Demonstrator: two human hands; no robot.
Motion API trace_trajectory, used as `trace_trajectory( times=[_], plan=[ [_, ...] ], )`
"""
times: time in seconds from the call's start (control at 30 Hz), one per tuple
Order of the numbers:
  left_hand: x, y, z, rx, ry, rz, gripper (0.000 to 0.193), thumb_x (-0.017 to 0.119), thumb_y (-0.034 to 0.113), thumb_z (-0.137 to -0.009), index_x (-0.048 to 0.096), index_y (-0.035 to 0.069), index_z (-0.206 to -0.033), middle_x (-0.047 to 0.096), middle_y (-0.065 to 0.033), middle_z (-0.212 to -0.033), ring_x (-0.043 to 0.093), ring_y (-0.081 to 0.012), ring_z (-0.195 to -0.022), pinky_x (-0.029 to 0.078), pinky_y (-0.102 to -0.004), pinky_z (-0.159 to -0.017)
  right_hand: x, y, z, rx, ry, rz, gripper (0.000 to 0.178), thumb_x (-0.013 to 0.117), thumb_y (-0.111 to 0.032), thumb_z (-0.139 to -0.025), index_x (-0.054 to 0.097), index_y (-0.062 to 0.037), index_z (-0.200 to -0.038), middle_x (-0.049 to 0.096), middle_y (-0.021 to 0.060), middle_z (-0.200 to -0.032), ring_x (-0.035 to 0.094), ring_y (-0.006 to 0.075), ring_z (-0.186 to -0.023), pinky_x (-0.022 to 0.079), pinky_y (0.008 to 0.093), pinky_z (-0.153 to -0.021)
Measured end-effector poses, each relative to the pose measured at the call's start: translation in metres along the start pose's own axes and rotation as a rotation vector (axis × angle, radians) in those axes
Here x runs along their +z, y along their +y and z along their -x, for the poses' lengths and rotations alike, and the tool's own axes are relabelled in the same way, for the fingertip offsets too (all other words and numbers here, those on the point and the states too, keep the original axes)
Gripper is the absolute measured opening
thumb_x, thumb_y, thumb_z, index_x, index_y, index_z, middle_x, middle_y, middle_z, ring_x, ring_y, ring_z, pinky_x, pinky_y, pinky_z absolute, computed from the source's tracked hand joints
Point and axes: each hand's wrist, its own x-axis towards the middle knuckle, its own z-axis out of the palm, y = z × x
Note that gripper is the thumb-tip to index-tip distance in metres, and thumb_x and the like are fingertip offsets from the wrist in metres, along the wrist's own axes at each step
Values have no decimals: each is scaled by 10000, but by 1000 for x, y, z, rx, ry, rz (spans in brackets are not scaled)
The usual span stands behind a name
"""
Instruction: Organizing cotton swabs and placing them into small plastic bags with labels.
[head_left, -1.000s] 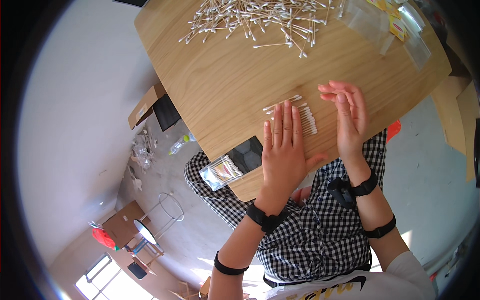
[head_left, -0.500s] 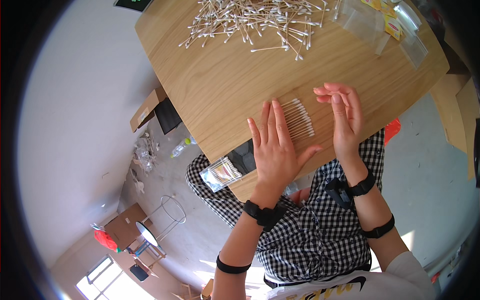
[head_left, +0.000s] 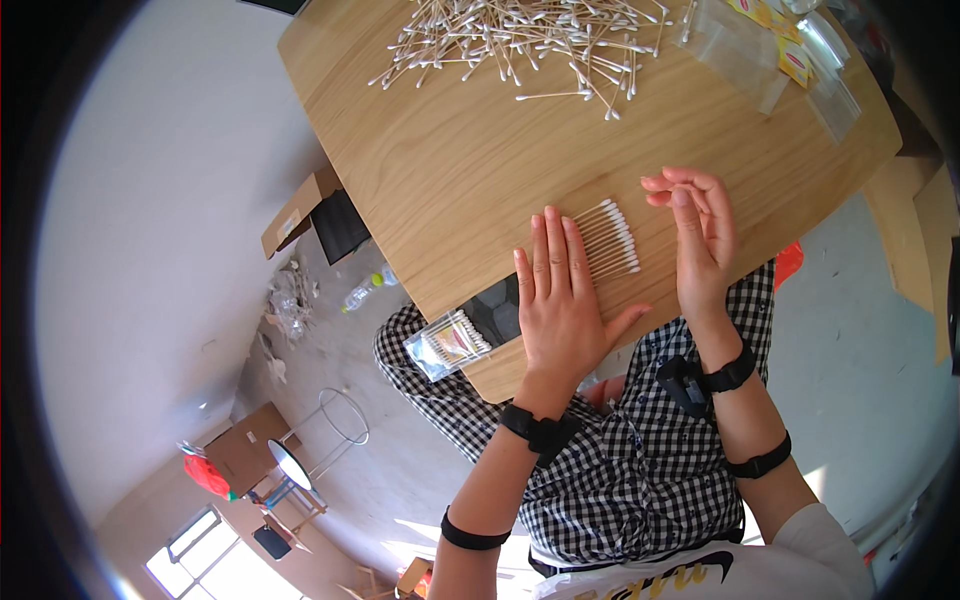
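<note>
My left hand [head_left: 562, 315] lies flat on a neat row of cotton swabs [head_left: 617, 240], fingers stretched out and close together. It covers the left part of the row; white tips show to its right in a slanted line. My right hand [head_left: 705, 245] is held just right of the row, fingers loosely bent and nothing seen in them. Left of my left hand, a dark grey pad [head_left: 494, 312] lies at the table edge. Beside it is a clear bag packed with cotton swabs [head_left: 450, 343] and a yellow card.
A loose heap of cotton swabs [head_left: 520, 45] spreads over the far side of the wooden table [head_left: 450, 170]. Clear bags [head_left: 735, 60] and yellow cards [head_left: 793, 62] lie at the far right. On the floor are a cardboard box [head_left: 292, 215], a plastic bottle [head_left: 362, 293] and a stool [head_left: 290, 465].
The fingers of my left hand have drawn closer together on the swabs. My right hand keeps nearly the same pose. The whole view has shifted slightly.
</note>
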Motion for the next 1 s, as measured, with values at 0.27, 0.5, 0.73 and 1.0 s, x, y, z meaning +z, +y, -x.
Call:
trace_trajectory(
  times=[0.27, 0.5, 0.73, 1.0],
  plan=[
    [2, -8, 6, 0, 225, 164, 1044, 667, 594, -795, 250, -89, -1466, 285, -270, -1492, 261, -387, -1407, 206, -528, -1144, 2, -17, 0, 118, 1, -56, 210, 565, -9, -952, 556, -5, -1162, 623, 79, -1067, 616, 160, -1035, 486, 291, -896],
    [-2, -8, 51, 171, 338, 314, 460, 786, 233, -710, 667, 55, -1117, 501, -25, -808, 479, -216, -752, 368, -380, -724, -21, -47, 14, 40, -402, 668, 201, 683, 32, -795, 600, -57, -955, 546, 54, -831, 569, 177, -748, 478, 278, -655],
    [0, -5, 55, 90, 279, 420, 416, 795, 144, -667, 690, 77, -1064, 510, -25, -799, 499, -218, -744, 390, -350, -702, -17, -46, 26, -127, -561, 887, 143, 703, -15, -786, 610, -45, -890, 529, 77, -801, 556, 257, -708, 448, 364, -602],
    [3, -4, 53, 104, 295, 446, 422, 785, 113, -676, 692, 67, -1085, 507, -24, -782, 495, -217, -733, 391, -348, -698, -17, -46, 24, -141, -611, 919, 136, 688, -30, -790, 555, -30, -816, 505, 84, -783, 544, 284, -727, 443, 381, -633]
  ],
)
